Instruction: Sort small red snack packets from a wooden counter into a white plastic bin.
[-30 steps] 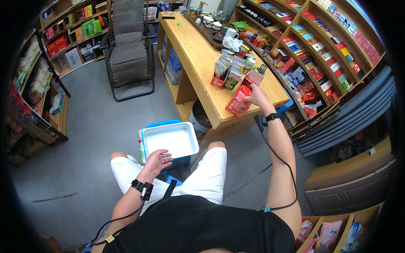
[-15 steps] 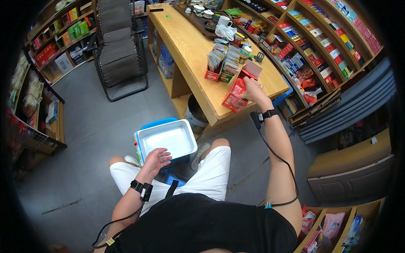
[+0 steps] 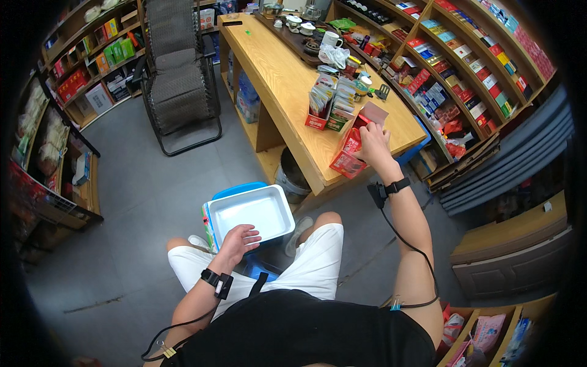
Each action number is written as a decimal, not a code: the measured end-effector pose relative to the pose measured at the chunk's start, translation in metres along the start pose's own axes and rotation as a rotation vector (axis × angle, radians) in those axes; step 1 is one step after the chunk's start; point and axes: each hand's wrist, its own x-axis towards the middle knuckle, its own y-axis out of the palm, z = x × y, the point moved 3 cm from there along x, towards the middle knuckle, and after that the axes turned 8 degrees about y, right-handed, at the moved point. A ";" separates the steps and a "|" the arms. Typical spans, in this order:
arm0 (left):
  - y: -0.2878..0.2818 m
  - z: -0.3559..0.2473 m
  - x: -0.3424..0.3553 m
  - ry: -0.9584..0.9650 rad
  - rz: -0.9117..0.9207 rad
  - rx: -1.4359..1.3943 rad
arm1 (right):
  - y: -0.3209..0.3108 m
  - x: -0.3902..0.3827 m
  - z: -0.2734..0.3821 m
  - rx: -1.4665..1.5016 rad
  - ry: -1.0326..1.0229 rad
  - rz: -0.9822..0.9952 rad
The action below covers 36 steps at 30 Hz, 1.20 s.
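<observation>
My right hand (image 3: 373, 144) is closed on an open red box (image 3: 346, 160) of red packets near the wooden desk's right end, its fingers over the top edge beside the raised flap. Just left of it stand a red box (image 3: 316, 121) and a green box (image 3: 337, 122), both full of upright packets. My left hand (image 3: 240, 240) is open, fingers slightly curled, at the front edge of a white tray (image 3: 251, 208) with a blue item beneath it, between my knees; whether it touches the tray I cannot tell.
The desk (image 3: 281, 98) also bears a tea tray (image 3: 292, 43) with cups and jars. A reclining chair (image 3: 172, 92) stands at back left, a bucket (image 3: 287, 177) below the desk. Shelves of goods (image 3: 465, 67) line the right, a rack (image 3: 55, 153) the left.
My right hand has shifted slightly on the red box, fingers moving over its top edge. My left hand stays by the tray. The view has moved slightly.
</observation>
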 end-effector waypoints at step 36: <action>0.003 0.010 -0.002 -0.044 -0.021 -0.012 | 0.008 0.005 -0.003 0.256 0.024 0.092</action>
